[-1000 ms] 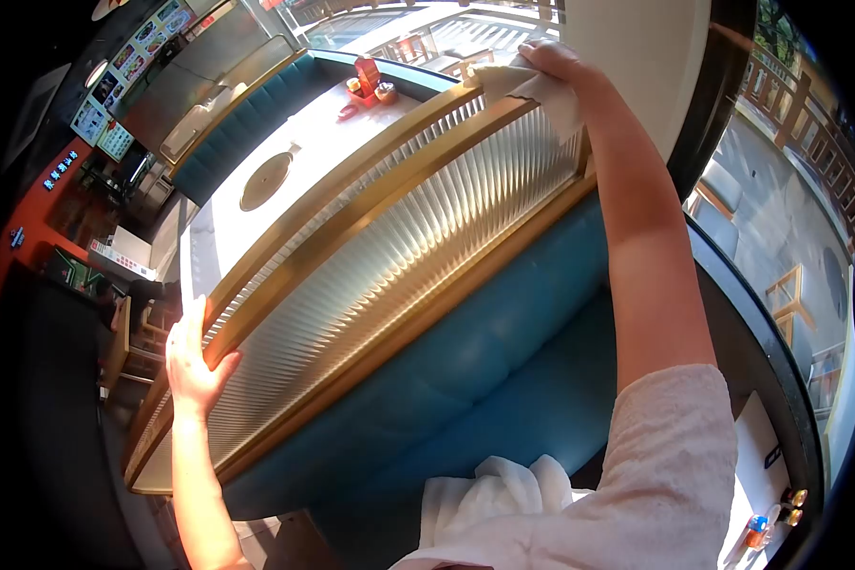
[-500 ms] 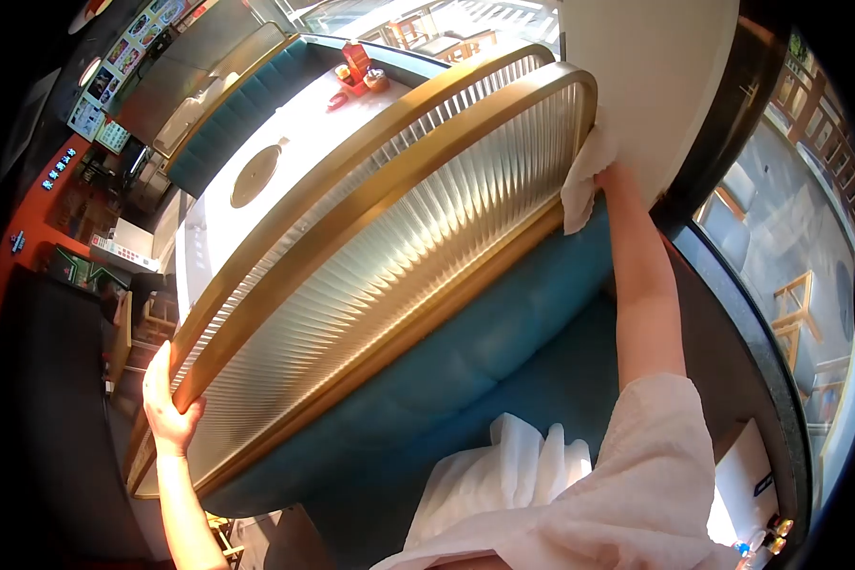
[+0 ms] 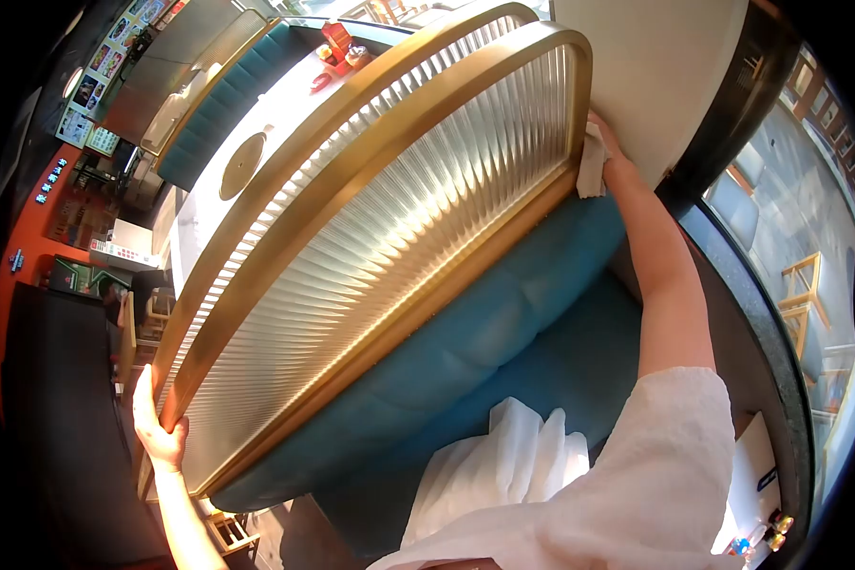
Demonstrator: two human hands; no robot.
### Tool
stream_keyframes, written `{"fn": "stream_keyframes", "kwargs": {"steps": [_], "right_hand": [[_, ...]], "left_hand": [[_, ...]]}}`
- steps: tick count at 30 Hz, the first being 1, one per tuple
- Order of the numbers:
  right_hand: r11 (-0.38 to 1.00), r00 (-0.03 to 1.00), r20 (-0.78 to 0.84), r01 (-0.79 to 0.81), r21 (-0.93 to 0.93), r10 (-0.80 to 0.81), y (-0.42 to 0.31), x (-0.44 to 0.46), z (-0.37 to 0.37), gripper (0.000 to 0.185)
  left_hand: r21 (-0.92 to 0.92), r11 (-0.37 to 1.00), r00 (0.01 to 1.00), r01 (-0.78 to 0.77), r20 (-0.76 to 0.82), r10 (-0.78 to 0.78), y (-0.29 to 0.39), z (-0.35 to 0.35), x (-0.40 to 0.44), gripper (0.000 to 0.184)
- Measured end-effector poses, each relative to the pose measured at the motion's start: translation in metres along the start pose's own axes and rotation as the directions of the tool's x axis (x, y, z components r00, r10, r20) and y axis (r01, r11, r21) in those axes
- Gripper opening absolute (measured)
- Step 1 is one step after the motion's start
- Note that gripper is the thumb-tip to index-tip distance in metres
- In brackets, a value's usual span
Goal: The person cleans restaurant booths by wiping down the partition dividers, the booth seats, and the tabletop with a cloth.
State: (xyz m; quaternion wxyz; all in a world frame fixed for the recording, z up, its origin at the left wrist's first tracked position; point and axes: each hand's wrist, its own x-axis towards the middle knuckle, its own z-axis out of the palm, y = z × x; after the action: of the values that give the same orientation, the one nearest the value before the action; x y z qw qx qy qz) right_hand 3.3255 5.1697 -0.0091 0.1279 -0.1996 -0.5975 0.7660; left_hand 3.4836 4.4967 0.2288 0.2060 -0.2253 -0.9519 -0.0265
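A partition of ribbed glass [image 3: 418,218] stands in two parallel brass-coloured frames [image 3: 351,161] with rounded corners, above a teal padded bench back [image 3: 484,332]. At the lower left end, my left hand [image 3: 162,432] is closed round the frames, its thumb on the near one. My right hand [image 3: 615,152] reaches to the far right end, closed on a white cloth [image 3: 592,169]. The cloth lies against the outer edge of the near frame, low at the corner. Part of the right hand's fingers are hidden by the cloth and frame.
Behind the partition is a white table [image 3: 214,204] with a round metal plate [image 3: 244,165] and a red condiment holder [image 3: 335,43]. A teal bench seat [image 3: 579,351] lies before me. A white wall [image 3: 646,76] and windows with chairs outside are at the right.
My right hand has moved upward along the partition's right end, and the cloth is now bunched closer to the corner. My left hand stays on the frames. The view has shifted slightly.
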Motion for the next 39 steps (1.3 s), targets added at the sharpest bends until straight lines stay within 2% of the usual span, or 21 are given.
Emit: {"fn": "stream_keyframes", "kwargs": {"steps": [1, 2, 3, 5, 7, 8, 10, 11, 13, 14, 16, 17, 19, 20, 21, 24, 26, 29, 32, 34, 39], "right_hand": [[0.983, 0.997, -0.08, -0.008, 0.184, 0.023, -0.003, -0.006, 0.005, 0.023], [0.983, 0.997, -0.074, -0.013, 0.186, 0.027, 0.006, 0.011, -0.008, 0.023], [0.864, 0.909, 0.054, 0.411, -0.291, -0.414, 0.022, 0.044, -0.034, 0.021], [0.368, 0.653, 0.364, 0.71, -0.601, -0.664, 0.017, 0.048, -0.041, 0.02], [-0.298, 0.685, 0.39, 0.256, -0.92, -0.615, 0.015, 0.037, -0.039, 0.02], [-0.301, 0.68, 0.408, 0.277, -0.912, -0.609, 0.02, 0.043, -0.032, 0.02], [0.124, 0.548, 0.306, 0.612, -0.781, -0.778, 0.031, 0.048, -0.038, 0.024], [0.141, 0.576, 0.311, 0.607, -0.782, -0.756, 0.048, 0.045, -0.047, 0.024], [-0.125, 0.428, 0.58, 0.721, -0.681, -0.693, 0.056, 0.057, -0.057, 0.031], [-0.117, 0.445, 0.585, 0.72, -0.684, -0.678, 0.067, 0.037, -0.053, 0.031], [-0.014, 0.316, 0.1, 0.264, -0.964, -0.944, 0.075, -0.012, -0.01, 0.037], [-0.015, 0.314, 0.101, 0.263, -0.965, -0.944, 0.081, -0.026, 0.012, 0.037], [0.398, 0.39, -0.284, 0.249, -0.883, -0.876, 0.089, -0.052, 0.041, 0.038], [0.421, 0.455, -0.277, 0.251, -0.872, -0.846, 0.084, -0.057, 0.04, 0.041], [0.65, 0.677, -0.387, 0.178, -0.739, -0.626, 0.074, -0.083, 0.062, 0.041], [0.526, 0.586, -0.319, 0.22, -0.822, -0.745, 0.096, -0.122, 0.103, 0.04], [0.241, 0.582, -0.227, -0.054, -0.969, -0.781, 0.105, -0.147, 0.13, 0.04], [0.188, 0.588, -0.148, 0.008, -0.982, -0.795, 0.126, -0.185, 0.163, 0.042], [0.261, 0.648, -0.113, 0.136, -0.956, -0.753, 0.143, -0.229, 0.205, 0.045], [0.183, 0.626, 0.013, 0.249, -0.951, -0.78, 0.149, -0.257, 0.224, 0.054], [0.128, 0.567, 0.054, 0.277, -0.952, -0.822, 0.15, -0.286, 0.246, 0.067]], "left_hand": [[0.0, 1.0, 1.0, 0.0, 0.0, 0.0, -0.003, 0.0, 0.0, 0.075], [0.02, 1.0, 1.0, 0.005, 0.008, -0.005, -0.004, 0.0, -0.001, 0.075], [0.04, 0.999, 1.0, 0.012, 0.012, -0.012, -0.005, -0.001, -0.003, 0.075], [0.044, 0.999, 1.0, 0.011, 0.014, -0.012, -0.004, 0.0, -0.006, 0.075], [0.048, 0.999, 1.0, -0.002, 0.001, 0.002, -0.006, 0.0, -0.003, 0.075], [0.092, 0.996, 1.0, 0.011, 0.026, -0.013, -0.005, -0.001, -0.003, 0.075], [0.086, 0.996, 1.0, 0.004, 0.005, -0.005, -0.008, 0.001, 0.001, 0.075], [0.075, 0.997, 1.0, -0.006, 0.013, 0.005, -0.007, -0.001, -0.003, 0.075], [0.052, 0.999, 1.0, -0.014, 0.014, 0.013, -0.007, -0.001, 0.0, 0.073], [0.054, 0.998, 0.999, -0.024, 0.023, 0.023, -0.008, -0.001, -0.003, 0.073], [0.052, 0.999, 1.0, -0.014, 0.025, 0.013, -0.007, -0.001, -0.003, 0.071], [0.062, 0.997, 0.999, -0.038, 0.011, 0.038, -0.01, 0.0, -0.004, 0.071], [0.087, 0.996, 1.0, -0.019, 0.017, 0.017, -0.011, 0.0, -0.003, 0.071], [0.08, 0.995, 0.998, -0.065, 0.007, 0.065, -0.011, 0.0, -0.002, 0.071], [0.073, 0.996, 0.998, -0.059, 0.007, 0.059, -0.011, 0.001, -0.001, 0.071], [0.075, 0.996, 0.999, -0.054, 0.003, 0.054, -0.015, 0.006, 0.003, 0.071], [0.098, 0.995, 1.0, -0.029, -0.008, 0.03, -0.006, 0.002, 0.0, 0.07], [-0.035, 0.999, 0.999, -0.011, -0.04, 0.009, -0.009, 0.006, 0.001, 0.068], [0.062, 0.997, 0.997, -0.051, -0.052, 0.055, -0.007, 0.014, 0.014, 0.072], [0.106, 0.994, 0.999, 0.011, -0.05, -0.006, -0.009, 0.002, -0.013, 0.07], [0.123, 0.985, 0.981, -0.124, -0.134, 0.141, -0.005, 0.015, 0.01, 0.066]]}}
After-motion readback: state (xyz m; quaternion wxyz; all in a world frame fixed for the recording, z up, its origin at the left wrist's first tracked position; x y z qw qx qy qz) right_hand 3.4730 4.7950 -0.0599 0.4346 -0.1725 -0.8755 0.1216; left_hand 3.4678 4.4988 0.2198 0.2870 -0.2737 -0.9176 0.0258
